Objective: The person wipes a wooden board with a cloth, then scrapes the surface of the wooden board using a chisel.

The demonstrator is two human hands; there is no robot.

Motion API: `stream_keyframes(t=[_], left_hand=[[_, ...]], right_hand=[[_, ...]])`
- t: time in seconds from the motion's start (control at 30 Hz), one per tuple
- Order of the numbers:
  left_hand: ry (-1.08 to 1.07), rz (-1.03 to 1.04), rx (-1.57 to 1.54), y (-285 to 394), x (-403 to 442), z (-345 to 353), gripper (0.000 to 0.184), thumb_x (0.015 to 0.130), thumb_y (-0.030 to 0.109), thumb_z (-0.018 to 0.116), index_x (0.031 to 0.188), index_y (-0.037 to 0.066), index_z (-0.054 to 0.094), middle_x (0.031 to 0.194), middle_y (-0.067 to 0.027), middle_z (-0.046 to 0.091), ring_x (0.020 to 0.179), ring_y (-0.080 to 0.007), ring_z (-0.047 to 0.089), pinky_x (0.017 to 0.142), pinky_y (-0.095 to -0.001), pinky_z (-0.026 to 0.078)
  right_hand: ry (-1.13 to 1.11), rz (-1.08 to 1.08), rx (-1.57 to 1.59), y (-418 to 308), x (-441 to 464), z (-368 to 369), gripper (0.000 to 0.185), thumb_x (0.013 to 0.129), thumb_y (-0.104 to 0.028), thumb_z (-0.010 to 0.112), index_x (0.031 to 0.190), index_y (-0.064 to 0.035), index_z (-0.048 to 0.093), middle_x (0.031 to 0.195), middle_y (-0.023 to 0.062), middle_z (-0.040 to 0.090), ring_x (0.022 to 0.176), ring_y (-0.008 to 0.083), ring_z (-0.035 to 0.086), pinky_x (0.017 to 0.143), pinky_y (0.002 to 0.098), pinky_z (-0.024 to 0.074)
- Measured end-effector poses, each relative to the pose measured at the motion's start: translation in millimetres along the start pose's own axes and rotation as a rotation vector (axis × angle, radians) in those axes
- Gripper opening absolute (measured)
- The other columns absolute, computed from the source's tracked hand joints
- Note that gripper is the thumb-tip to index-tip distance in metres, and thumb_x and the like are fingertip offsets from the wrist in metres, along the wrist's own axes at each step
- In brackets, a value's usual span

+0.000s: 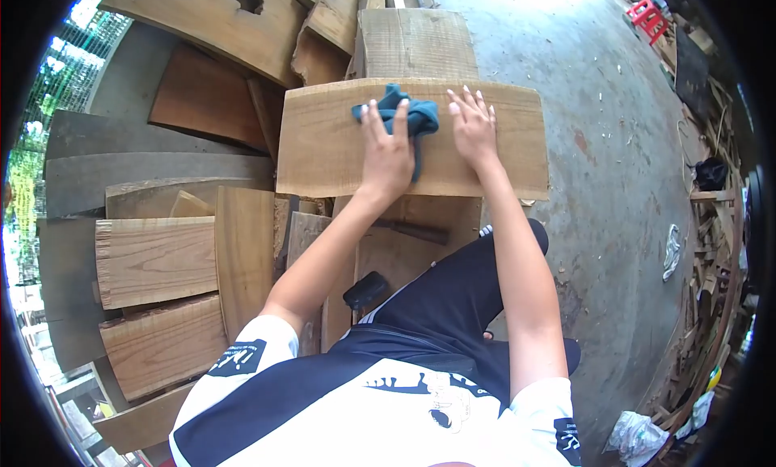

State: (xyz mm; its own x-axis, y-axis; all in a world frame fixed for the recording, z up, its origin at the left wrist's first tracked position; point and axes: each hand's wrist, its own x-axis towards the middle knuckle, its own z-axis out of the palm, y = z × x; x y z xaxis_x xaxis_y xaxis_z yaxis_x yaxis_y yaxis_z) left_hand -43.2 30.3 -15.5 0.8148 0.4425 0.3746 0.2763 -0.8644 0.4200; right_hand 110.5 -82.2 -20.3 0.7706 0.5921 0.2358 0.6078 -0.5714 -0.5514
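A wide wooden board (pixel 323 143) lies crosswise in front of me, over other boards. My left hand (pixel 388 147) presses a crumpled teal cloth (pixel 422 118) onto the left half of its top face, with fingers over the cloth and part of it trailing beside the wrist. To the right, my right hand (pixel 474 127) rests on the same board with its fingers stretched out, holding nothing. A small gap separates the cloth from my right hand.
Stacked planks (pixel 158 261) fill the left side, and another board (pixel 416 42) lies beyond mine. A dark case (pixel 366 291) sits near my leg. On the right are concrete floor (pixel 602 184), a red stool (pixel 647 18), wood scraps and plastic bags (pixel 637 437).
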Motion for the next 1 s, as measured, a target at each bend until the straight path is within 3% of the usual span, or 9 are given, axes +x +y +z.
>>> stream_keyframes(t=[0.07, 0.17, 0.27, 0.3, 0.37, 0.4, 0.5, 0.73, 1.0], left_hand=[[-0.073, 0.081, -0.204, 11, 9, -1, 0.077, 0.088, 0.012, 0.065, 0.156, 0.004, 0.029, 0.151, -0.0486, 0.021, 0.143, -0.0653, 0.020, 0.122, -0.0614, 0.020], [-0.177, 0.242, -0.628, 9, 17, -8, 0.076, 0.085, 0.010, 0.059, 0.156, 0.003, 0.032, 0.159, -0.0357, 0.026, 0.149, -0.0519, 0.025, 0.124, -0.0526, 0.022], [-0.080, 0.297, -0.337, -17, 43, -26, 0.068, 0.084, 0.004, 0.050, 0.150, -0.001, 0.040, 0.151, -0.0309, 0.044, 0.146, -0.0481, 0.034, 0.123, -0.0529, 0.026], [0.009, 0.202, -0.402, -28, 54, -20, 0.065, 0.086, 0.005, 0.049, 0.151, 0.006, 0.043, 0.148, -0.0303, 0.048, 0.143, -0.0487, 0.038, 0.121, -0.0535, 0.028], [0.029, 0.103, -0.029, -54, 73, -5, 0.060, 0.092, 0.013, 0.050, 0.152, 0.013, 0.046, 0.150, -0.0290, 0.046, 0.143, -0.0498, 0.038, 0.120, -0.0551, 0.029], [-0.060, 0.036, 0.048, -61, 80, 2, 0.054, 0.100, 0.030, 0.049, 0.152, 0.015, 0.046, 0.154, -0.0253, 0.043, 0.145, -0.0480, 0.034, 0.122, -0.0570, 0.024], [-0.229, -0.085, 0.320, -55, 85, 18, 0.060, 0.105, 0.054, 0.036, 0.152, 0.018, 0.047, 0.157, -0.0189, 0.040, 0.151, -0.0392, 0.025, 0.125, -0.0574, 0.012], [-0.198, -0.066, 0.310, -52, 83, 13, 0.056, 0.104, 0.052, 0.042, 0.147, 0.017, 0.052, 0.145, -0.0156, 0.050, 0.143, -0.0336, 0.036, 0.123, -0.0582, 0.018], [-0.197, -0.054, 0.320, -51, 83, 12, 0.056, 0.104, 0.051, 0.042, 0.148, 0.018, 0.051, 0.146, -0.0150, 0.049, 0.144, -0.0327, 0.035, 0.123, -0.0577, 0.017]], right_hand=[[-0.029, 0.115, 0.262, -7, 4, -11, 0.045, 0.105, -0.034, 0.046, 0.142, -0.0138, 0.059, 0.145, 0.0189, 0.058, 0.143, 0.0418, 0.042, 0.123, 0.0535, 0.0225], [0.104, -0.196, 0.281, -34, 0, -17, 0.046, 0.104, -0.032, 0.047, 0.137, -0.0036, 0.060, 0.139, 0.0223, 0.060, 0.134, 0.0439, 0.051, 0.116, 0.0486, 0.0362], [0.045, -0.113, 0.204, -58, -13, -21, 0.054, 0.099, -0.038, 0.055, 0.138, -0.0003, 0.058, 0.137, 0.0220, 0.062, 0.135, 0.0461, 0.049, 0.116, 0.0502, 0.0345], [0.046, -0.099, 0.123, -61, -17, -18, 0.057, 0.099, -0.039, 0.055, 0.141, -0.0008, 0.056, 0.140, 0.0212, 0.061, 0.138, 0.0442, 0.046, 0.116, 0.0514, 0.0334], [0.029, -0.114, -0.132, -64, -30, -7, 0.062, 0.097, -0.044, 0.057, 0.147, -0.0057, 0.051, 0.151, 0.0168, 0.052, 0.146, 0.0392, 0.037, 0.116, 0.0537, 0.0314], [-0.033, -0.099, -0.288, -72, -38, -8, 0.061, 0.096, -0.045, 0.059, 0.147, -0.0112, 0.053, 0.158, 0.0130, 0.044, 0.147, 0.0390, 0.035, 0.114, 0.0528, 0.0326], [0.055, -0.174, -0.323, -68, -51, -4, 0.057, 0.090, -0.042, 0.069, 0.139, -0.0164, 0.059, 0.151, 0.0111, 0.048, 0.129, 0.0368, 0.046, 0.107, 0.0508, 0.0396], [0.127, -0.299, -0.229, -13, -43, -36, 0.040, 0.088, -0.037, 0.076, 0.113, -0.0098, 0.060, 0.105, 0.0121, 0.058, 0.100, 0.0301, 0.061, 0.081, 0.0419, 0.0581], [0.213, 0.194, -0.406, 60, 3, -69, 0.042, 0.095, -0.036, 0.070, 0.117, -0.0027, 0.057, 0.108, 0.0202, 0.062, 0.099, 0.0359, 0.067, 0.073, 0.0426, 0.0626]])
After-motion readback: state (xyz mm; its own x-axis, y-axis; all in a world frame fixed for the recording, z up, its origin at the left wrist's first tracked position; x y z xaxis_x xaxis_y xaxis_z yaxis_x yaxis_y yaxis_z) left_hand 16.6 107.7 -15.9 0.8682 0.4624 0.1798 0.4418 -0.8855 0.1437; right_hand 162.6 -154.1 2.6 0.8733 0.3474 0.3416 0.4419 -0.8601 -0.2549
